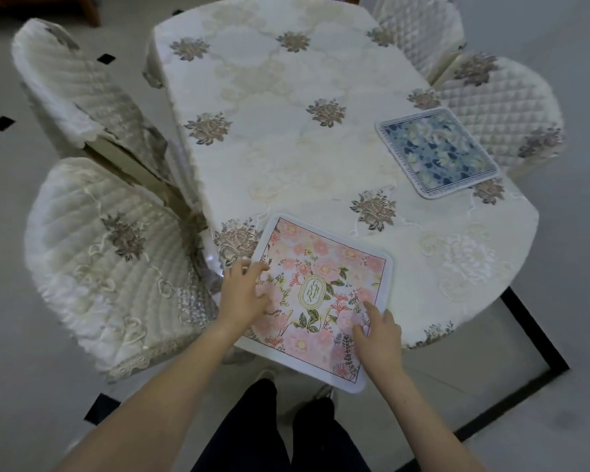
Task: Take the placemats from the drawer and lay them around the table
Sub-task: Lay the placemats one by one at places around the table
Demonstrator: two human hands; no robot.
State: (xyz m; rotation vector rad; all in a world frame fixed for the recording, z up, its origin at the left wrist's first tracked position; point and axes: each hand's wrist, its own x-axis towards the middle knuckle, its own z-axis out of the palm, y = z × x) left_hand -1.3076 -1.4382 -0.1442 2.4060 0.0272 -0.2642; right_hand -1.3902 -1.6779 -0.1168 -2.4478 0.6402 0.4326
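A pink floral placemat [321, 294] with a white border lies at the near end of the table [286, 131], its near corner hanging past the edge. My left hand [244, 294] rests on the mat's left side with fingers spread. My right hand [378, 332] presses its right side, fingers apart. A blue floral placemat [436, 151] lies flat by the table's right edge. The table wears a cream cloth with embroidered flowers.
Two covered chairs [116, 267] [82, 93] stand along the table's left side, two quilted ones [504, 107] [419, 32] along the right. Pale tiled floor with black insets [2, 123] surrounds the table. My dark trouser legs [280, 437] are below.
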